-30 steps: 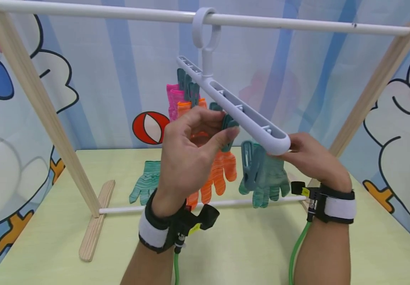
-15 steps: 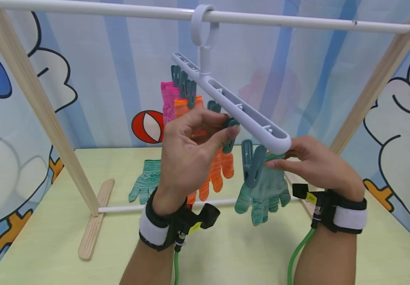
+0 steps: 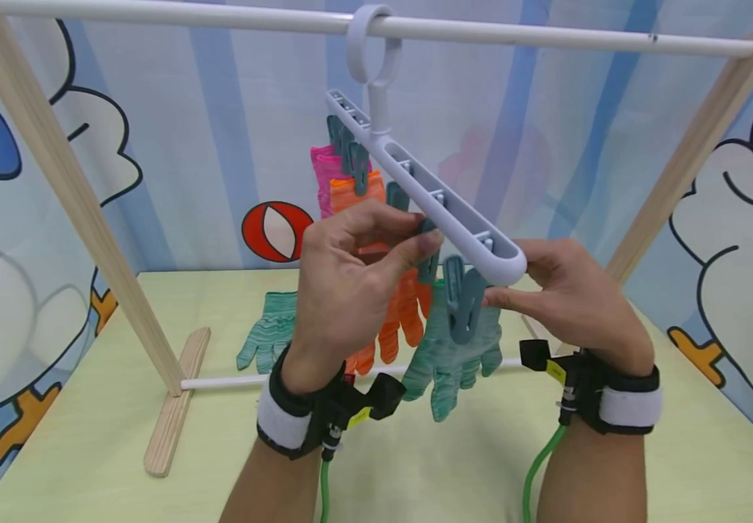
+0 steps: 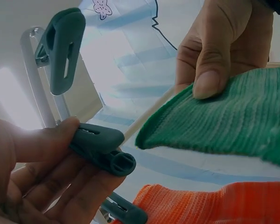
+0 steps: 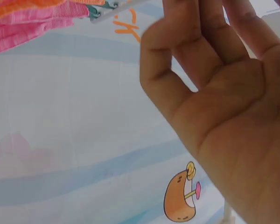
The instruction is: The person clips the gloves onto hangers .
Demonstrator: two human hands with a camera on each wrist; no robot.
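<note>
My left hand (image 3: pixel 350 283) pinches a dark green clothespin (image 4: pixel 100 144) between thumb and fingers, under the pale grey hanger (image 3: pixel 409 174). With thumb and fingers my right hand (image 3: pixel 566 298) holds the cuff of a green striped glove (image 4: pixel 214 116), which hangs fingers down in the head view. In the left wrist view the cuff edge is close to the pinched clothespin but apart from it. Another clothespin (image 3: pixel 464 301) dangles from the hanger's near end, in front of that glove. Orange gloves (image 3: pixel 405 309) and pink gloves (image 3: pixel 323 163) hang from clothespins farther back. The right wrist view does not show the glove's cuff.
The hanger's ring loops over a white rod (image 3: pixel 546 33) on a wooden-legged rack (image 3: pixel 43 160). A second green glove (image 3: pixel 268 330) lies on the pale yellow table (image 3: pixel 89 450) at the left. A printed curtain (image 3: pixel 232 109) stands behind.
The right hand dips with the green glove, then moves left, bringing it behind the near clothespin and closer to the left hand. The left hand stays on its clothespin; the hanger shifts slightly.
</note>
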